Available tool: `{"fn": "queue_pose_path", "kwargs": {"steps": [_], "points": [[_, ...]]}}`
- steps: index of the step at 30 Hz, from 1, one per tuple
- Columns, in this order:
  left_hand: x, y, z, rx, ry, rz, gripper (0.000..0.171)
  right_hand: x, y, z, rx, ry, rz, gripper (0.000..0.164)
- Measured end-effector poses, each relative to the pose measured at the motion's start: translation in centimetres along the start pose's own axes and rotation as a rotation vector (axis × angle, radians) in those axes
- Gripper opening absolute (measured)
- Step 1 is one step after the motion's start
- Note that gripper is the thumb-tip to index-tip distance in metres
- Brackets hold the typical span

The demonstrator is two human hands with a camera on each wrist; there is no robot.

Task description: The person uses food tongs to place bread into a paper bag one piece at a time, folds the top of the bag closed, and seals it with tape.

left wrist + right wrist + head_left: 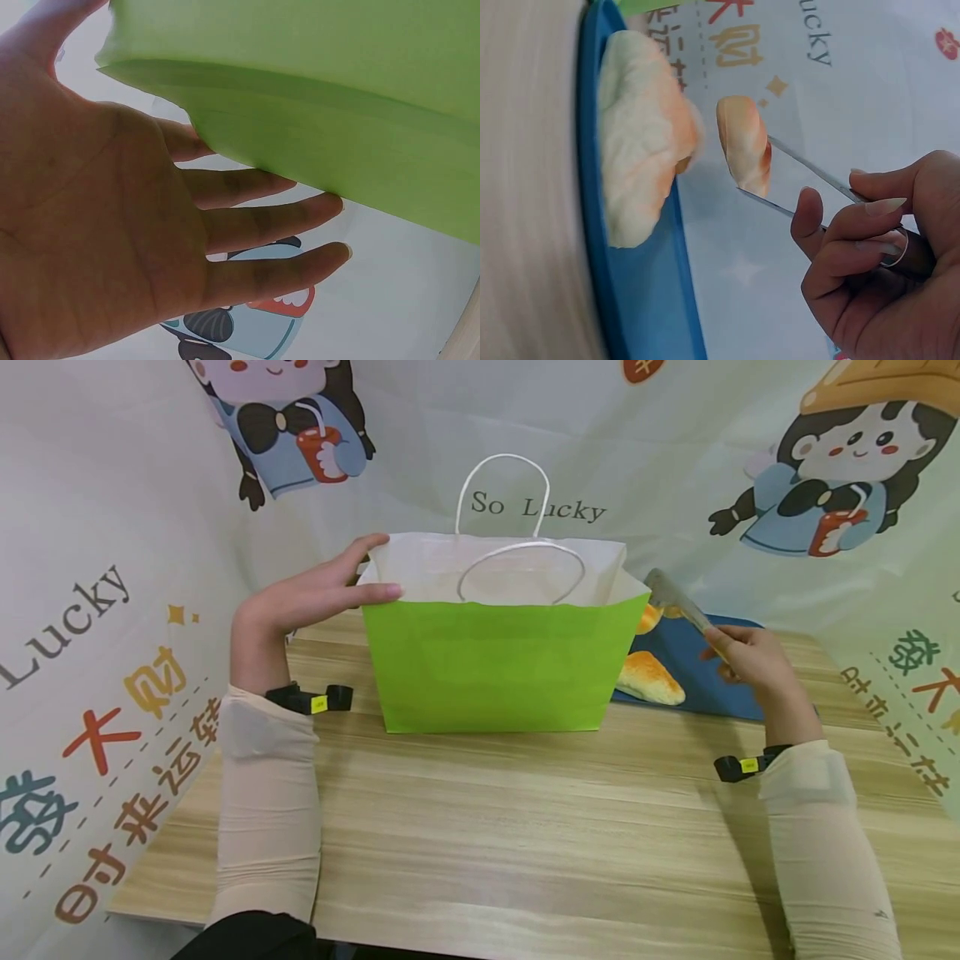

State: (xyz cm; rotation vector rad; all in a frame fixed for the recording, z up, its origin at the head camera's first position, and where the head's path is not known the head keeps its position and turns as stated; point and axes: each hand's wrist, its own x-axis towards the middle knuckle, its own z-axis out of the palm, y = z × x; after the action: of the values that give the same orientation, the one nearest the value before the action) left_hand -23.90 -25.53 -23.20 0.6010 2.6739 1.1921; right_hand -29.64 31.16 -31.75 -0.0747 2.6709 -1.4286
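A bright green paper bag (pixel 502 668) with a white inside and white handles stands upright, its top spread wide. My left hand (pixel 322 589) is at its left rim, thumb over the front edge and forefinger at the back corner. The left wrist view shows its other fingers (pixel 262 225) straight along the bag's green side. In my right hand (pixel 753 656) I grip metal tongs (pixel 701 618), right of the bag. Between their tips is a small bread roll (pixel 742 142), held above the blue tray (pixel 712 681). A larger bread piece (pixel 651 678) lies on the tray.
Another piece of bread (pixel 647 620) shows partly behind the bag's right edge. The wooden table (pixel 525 835) extends in front of the bag. A printed backdrop cloth (pixel 420 460) hangs behind and at both sides.
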Motion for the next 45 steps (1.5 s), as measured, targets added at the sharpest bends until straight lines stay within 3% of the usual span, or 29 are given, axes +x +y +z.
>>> {"fn": "queue_pose_path", "kwargs": {"steps": [11, 19, 27, 33, 45], "points": [[0.1, 0.0, 0.0, -0.003, 0.002, 0.002, 0.091, -1.0, -2.2, -0.2, 0.057, 0.108, -0.112, 0.071], [0.1, 0.0, 0.0, -0.007, 0.001, 0.003, 0.091, -2.4, -4.6, 0.3, 0.106, 0.132, -0.194, 0.070], [0.2, -0.2, -0.1, -0.005, 0.000, 0.008, 0.092, -4.0, -6.6, 1.0, 0.139, 0.192, -0.314, 0.061], [0.2, -0.3, 0.0, -0.011, 0.000, 0.014, 0.092, -4.4, -7.1, 1.1, 0.048, 0.251, -0.323, 0.059], [0.2, -0.2, 0.1, -0.018, 0.001, 0.029, 0.091, -4.9, -7.3, 0.7, 0.058, 0.342, -0.340, 0.061]]}}
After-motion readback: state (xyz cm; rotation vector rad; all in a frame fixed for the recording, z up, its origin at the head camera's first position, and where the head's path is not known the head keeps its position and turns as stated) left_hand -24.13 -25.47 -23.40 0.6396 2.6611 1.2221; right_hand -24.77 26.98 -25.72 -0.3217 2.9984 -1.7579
